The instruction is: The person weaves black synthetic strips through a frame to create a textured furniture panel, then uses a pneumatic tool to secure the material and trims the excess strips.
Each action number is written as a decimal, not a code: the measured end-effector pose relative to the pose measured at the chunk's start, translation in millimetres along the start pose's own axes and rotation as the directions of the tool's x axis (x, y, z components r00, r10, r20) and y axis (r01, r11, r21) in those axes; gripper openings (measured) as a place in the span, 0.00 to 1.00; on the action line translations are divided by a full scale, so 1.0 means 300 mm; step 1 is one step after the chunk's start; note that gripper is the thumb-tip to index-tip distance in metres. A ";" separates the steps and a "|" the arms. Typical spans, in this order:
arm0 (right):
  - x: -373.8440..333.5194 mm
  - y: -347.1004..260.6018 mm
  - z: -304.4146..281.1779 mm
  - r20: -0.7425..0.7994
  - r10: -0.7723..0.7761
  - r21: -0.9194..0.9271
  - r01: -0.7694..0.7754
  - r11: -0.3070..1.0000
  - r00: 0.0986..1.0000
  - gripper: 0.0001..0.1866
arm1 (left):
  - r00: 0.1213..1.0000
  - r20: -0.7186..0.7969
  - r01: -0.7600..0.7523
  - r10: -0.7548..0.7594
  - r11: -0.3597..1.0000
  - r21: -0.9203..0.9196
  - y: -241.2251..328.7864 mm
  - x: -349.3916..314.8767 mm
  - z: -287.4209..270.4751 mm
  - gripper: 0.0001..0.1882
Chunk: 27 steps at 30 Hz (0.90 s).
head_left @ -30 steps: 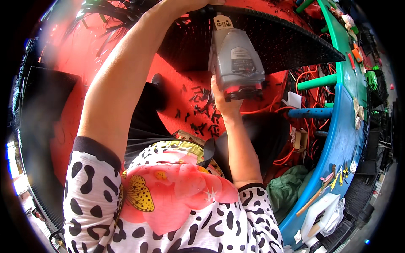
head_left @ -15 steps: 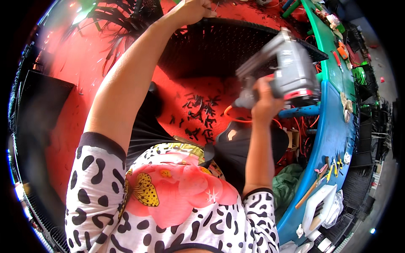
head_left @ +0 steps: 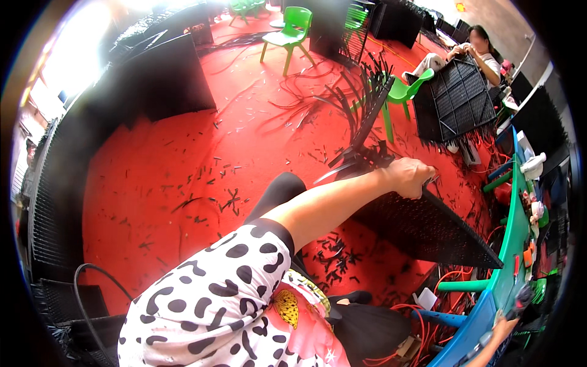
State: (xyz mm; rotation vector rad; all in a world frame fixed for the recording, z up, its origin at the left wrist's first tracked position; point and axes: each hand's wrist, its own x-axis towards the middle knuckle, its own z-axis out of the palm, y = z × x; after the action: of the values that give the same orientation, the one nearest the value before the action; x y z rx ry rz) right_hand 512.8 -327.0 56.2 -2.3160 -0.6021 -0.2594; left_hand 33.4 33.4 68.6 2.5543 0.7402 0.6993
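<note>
My left hand [head_left: 411,177] is closed at the upper edge of a black woven wicker panel [head_left: 422,229], which stands tilted over the red floor. Loose black strips [head_left: 361,131] fan up from the panel's corner beside that hand. Far to the right, at the blue table [head_left: 474,327], my right hand [head_left: 504,327] is around a grey and dark nail gun [head_left: 521,300]. The gun is small and blurred near the rim, so its contact with the tabletop is unclear. My knees in black trousers sit on the near side of the panel.
A co-worker [head_left: 484,58] holds another black woven frame [head_left: 455,101] at the far right. Green chairs [head_left: 296,27] stand farther off. Black panels [head_left: 162,79] lean at the left. Cut strips [head_left: 336,257] and red hoses [head_left: 422,324] lie on the red floor [head_left: 153,165].
My view has swung left and up. The right hand has carried the nail gun from above my lap to the table at the right. My left hand stays at the panel's edge.
</note>
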 end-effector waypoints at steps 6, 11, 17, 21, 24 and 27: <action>0.086 0.567 0.089 -0.030 -0.238 -0.763 0.132 0.632 0.971 0.44 | 1.000 0.029 0.002 -0.001 0.999 -0.035 0.070 0.088 0.023 0.17; 0.100 0.682 0.232 -0.010 0.086 -0.744 -0.065 0.665 0.996 0.41 | 0.996 0.070 0.058 -0.059 0.998 0.012 0.029 0.139 0.058 0.20; 0.197 0.419 0.266 0.188 -0.173 -0.371 0.233 0.899 0.967 0.25 | 0.998 -0.022 0.068 -0.064 0.930 0.362 0.159 0.282 0.080 0.14; 0.457 0.459 0.419 0.232 0.353 -0.591 -0.157 0.791 0.906 0.33 | 0.997 -0.077 -0.007 0.003 0.999 -0.047 0.055 0.376 0.227 0.15; 0.332 0.355 0.263 0.228 0.283 -0.549 -0.117 0.827 0.932 0.32 | 0.999 0.025 0.036 -0.033 0.992 -0.118 -0.123 0.527 0.296 0.13; 0.203 0.596 0.075 -0.044 0.086 -0.479 -0.096 0.873 0.995 0.32 | 0.988 0.152 0.078 -0.035 0.956 -0.284 -0.089 0.618 0.477 0.12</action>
State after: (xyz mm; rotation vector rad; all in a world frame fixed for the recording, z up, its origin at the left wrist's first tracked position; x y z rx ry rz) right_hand 654.1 -403.5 -45.8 -2.8089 -0.4501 -0.4289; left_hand 239.4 129.7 6.5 2.2794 0.6102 0.5500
